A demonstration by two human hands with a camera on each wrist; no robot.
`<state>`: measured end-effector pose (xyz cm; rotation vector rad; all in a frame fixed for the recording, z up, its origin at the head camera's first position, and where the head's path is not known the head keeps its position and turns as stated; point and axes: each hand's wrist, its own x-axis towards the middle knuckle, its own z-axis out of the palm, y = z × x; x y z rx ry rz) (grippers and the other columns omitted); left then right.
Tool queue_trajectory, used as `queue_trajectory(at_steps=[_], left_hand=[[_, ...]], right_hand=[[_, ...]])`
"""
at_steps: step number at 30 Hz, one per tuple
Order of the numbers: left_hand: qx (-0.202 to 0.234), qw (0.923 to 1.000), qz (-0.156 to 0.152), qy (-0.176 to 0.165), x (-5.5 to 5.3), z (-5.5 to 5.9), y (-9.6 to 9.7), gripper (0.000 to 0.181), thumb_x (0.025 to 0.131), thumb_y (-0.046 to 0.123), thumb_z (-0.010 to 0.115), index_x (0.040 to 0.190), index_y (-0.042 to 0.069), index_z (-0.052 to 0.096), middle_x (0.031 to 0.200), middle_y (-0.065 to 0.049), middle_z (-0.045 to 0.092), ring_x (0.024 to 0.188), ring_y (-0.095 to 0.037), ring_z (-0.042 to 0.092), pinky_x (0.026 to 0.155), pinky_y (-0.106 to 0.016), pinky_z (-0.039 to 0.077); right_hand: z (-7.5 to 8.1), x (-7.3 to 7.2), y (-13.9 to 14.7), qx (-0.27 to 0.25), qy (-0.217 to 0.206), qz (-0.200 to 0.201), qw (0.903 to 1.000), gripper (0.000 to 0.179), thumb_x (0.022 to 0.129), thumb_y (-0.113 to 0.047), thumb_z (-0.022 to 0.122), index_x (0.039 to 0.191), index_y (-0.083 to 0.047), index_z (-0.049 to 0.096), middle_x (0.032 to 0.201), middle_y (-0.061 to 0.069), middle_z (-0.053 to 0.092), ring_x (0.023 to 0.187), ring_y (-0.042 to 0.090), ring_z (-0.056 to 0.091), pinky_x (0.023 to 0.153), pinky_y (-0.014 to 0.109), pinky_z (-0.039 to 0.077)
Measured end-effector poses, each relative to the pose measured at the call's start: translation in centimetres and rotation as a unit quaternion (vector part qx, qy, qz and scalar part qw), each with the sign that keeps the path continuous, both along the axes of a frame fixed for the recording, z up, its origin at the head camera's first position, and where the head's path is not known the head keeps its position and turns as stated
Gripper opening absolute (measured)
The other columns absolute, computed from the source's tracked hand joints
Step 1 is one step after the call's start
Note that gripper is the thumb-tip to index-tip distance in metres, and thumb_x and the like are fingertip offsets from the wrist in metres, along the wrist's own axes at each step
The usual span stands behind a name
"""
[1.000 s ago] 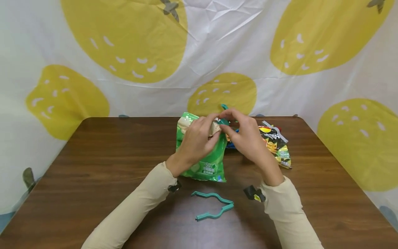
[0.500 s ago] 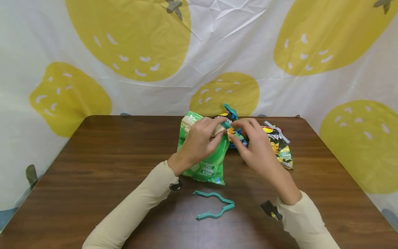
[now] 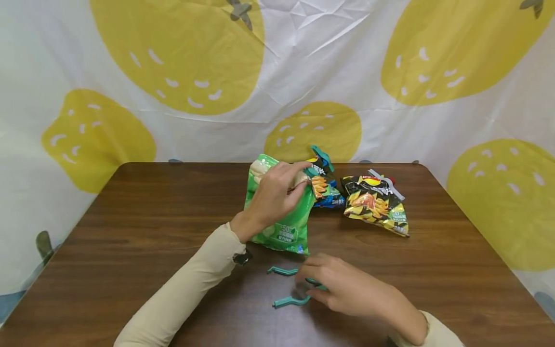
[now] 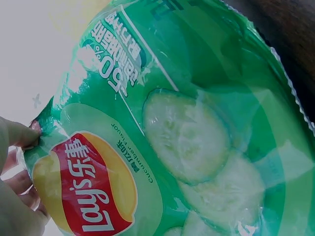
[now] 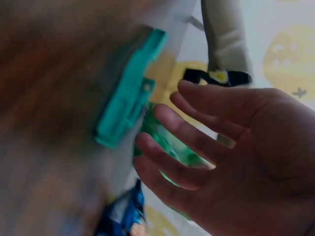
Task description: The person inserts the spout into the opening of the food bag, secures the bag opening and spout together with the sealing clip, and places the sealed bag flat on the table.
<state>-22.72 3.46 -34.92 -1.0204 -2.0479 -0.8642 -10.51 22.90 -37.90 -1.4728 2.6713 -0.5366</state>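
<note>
My left hand (image 3: 270,197) pinches the gathered top of a green cucumber-flavor Lay's chip bag (image 3: 282,236), which leans upright toward the back of the table. The bag's printed front (image 4: 187,137) fills most of the left wrist view, with fingers (image 4: 17,135) gripping its edge at the left. A teal bag clip (image 3: 288,301) lies unfolded in a V on the wood near me. My right hand (image 3: 347,286) hovers over its hinge end and hides part of it. In the right wrist view the fingers are spread, and the clip (image 5: 129,93) shows just beyond the fingertips.
Behind the green bag, to its right, stands a blue and black chip bag (image 3: 331,200) with a teal clip (image 3: 322,158) on top. A black and yellow chip bag (image 3: 375,205) closed with a grey clip (image 3: 388,183) lies farther right. A lemon-print cloth (image 3: 208,140) hangs behind the table.
My right hand has left the top of the green bag and come down toward me, over the teal clip. The left hand stays on the bag, which has barely shifted.
</note>
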Motion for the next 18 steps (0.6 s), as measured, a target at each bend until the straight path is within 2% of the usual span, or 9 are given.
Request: queue_trajectory(at_steps=[2,6,11,13,18], left_hand=[[0.001,1.0000,-0.003,-0.002,0.0,0.0,0.0,0.037,0.092,0.006,0.066,0.129,0.004,0.063,0.083,-0.003,0.063,0.092,-0.019,0.060,0.076,-0.031,0.046],[0.000,1.0000,-0.006,-0.002,-0.1,0.0,-0.1,0.036,0.093,0.007,0.066,0.129,0.004,0.063,0.079,-0.002,0.060,0.090,-0.018,0.059,0.074,-0.031,0.045],[0.011,0.9999,-0.004,0.003,-0.4,0.0,-0.2,0.034,0.092,0.006,0.067,0.126,0.002,0.065,0.089,-0.007,0.067,0.091,-0.021,0.062,0.075,-0.032,0.047],[0.011,0.9999,-0.003,0.004,-0.4,0.0,-0.3,0.034,0.092,0.006,0.067,0.126,0.002,0.065,0.088,-0.007,0.067,0.090,-0.020,0.062,0.075,-0.033,0.047],[0.005,1.0000,0.000,0.004,-0.5,0.0,-0.5,0.035,0.092,0.006,0.067,0.126,0.002,0.064,0.082,-0.004,0.063,0.089,-0.019,0.061,0.075,-0.032,0.046]], right_hand=[[-0.5,0.1,-0.2,0.018,-0.028,0.002,0.9994,0.022,0.088,-0.009,0.075,0.107,-0.019,0.069,0.106,-0.011,0.062,0.103,0.008,0.054,0.087,0.030,0.049],[-1.2,-0.5,-0.5,0.048,-0.032,0.003,0.9983,0.024,0.082,-0.005,0.078,0.099,-0.020,0.071,0.101,-0.013,0.060,0.100,0.010,0.050,0.091,0.035,0.047],[-1.4,-1.7,-1.3,0.072,0.003,-0.001,0.9974,0.019,0.078,-0.001,0.079,0.085,-0.017,0.072,0.086,-0.010,0.058,0.084,0.011,0.048,0.079,0.030,0.045],[-1.4,-2.1,-1.5,0.081,0.000,-0.002,0.9967,0.017,0.078,-0.002,0.080,0.082,-0.017,0.071,0.083,-0.010,0.057,0.081,0.010,0.046,0.073,0.026,0.042],[-1.2,-2.8,-1.7,0.082,-0.021,0.007,0.9964,0.015,0.079,-0.007,0.081,0.079,-0.017,0.070,0.081,-0.010,0.056,0.081,0.010,0.048,0.072,0.024,0.042]])
